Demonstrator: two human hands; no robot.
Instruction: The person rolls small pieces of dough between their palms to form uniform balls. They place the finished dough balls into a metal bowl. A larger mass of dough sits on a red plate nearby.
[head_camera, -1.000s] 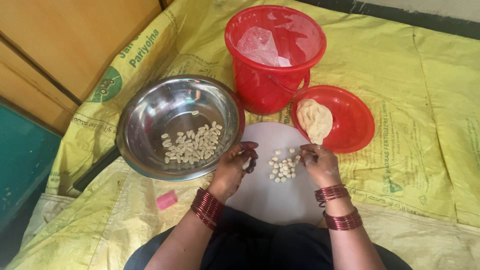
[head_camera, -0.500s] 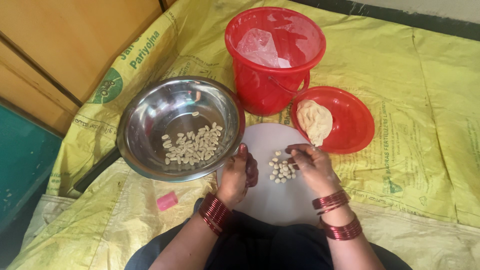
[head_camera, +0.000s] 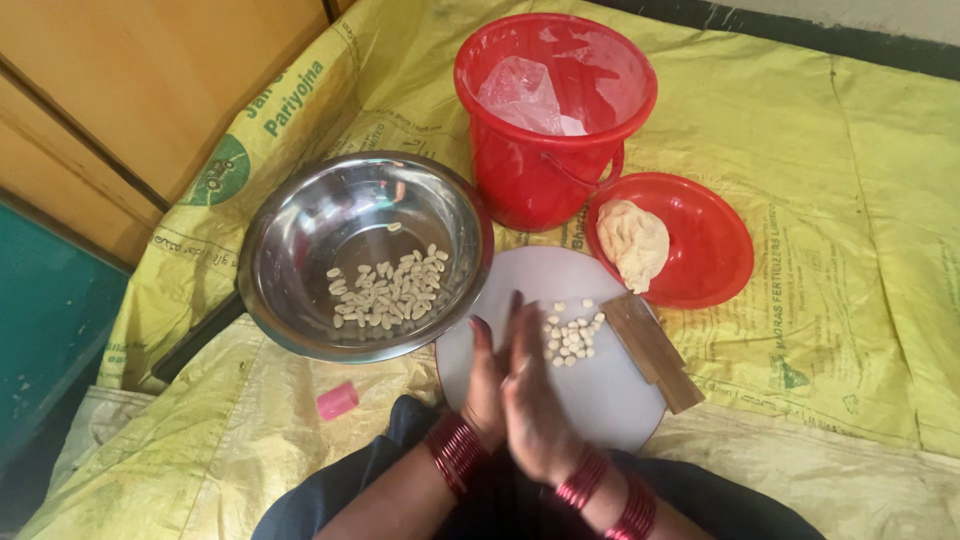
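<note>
Palms together: left hand (head_camera: 485, 385) and right hand (head_camera: 540, 405) pressed flat against each other over the near left part of the board (head_camera: 610, 410). Fingers stretched out straight and side by side, not curled, tips towards the board's middle. Cannot tell whether anything sits between the palms. Red bangles (head_camera: 455, 450) on both wrists, at the board's near edge.

Pieces (head_camera: 572, 335) of pale dough in a loose cluster on the board, just past the fingertips and slightly right of them, near but not touching. Wooden stick (head_camera: 655, 352) flat on the board's right side, slanting from beside the cluster out over the right rim.

Steel bowl (head_camera: 300, 215) to the left of the board, rim overlapping or touching the board's left edge. More pale bits (head_camera: 390, 290) lying on the bowl's bottom.

Red bucket (head_camera: 530, 185) upright just beyond the board's far edge, with a crumpled clear bag (head_camera: 520, 90) inside. Red lid (head_camera: 710, 250) beyond the board to the right, its rim close against the board's far right edge and beside the bucket. Dough lump (head_camera: 632, 242) resting in the lid, on the side nearer the board.

Small pink thing (head_camera: 337, 400) well left of the board, nearer than the bowl. Yellow sheet (head_camera: 850, 260) under the board and everything around it.
</note>
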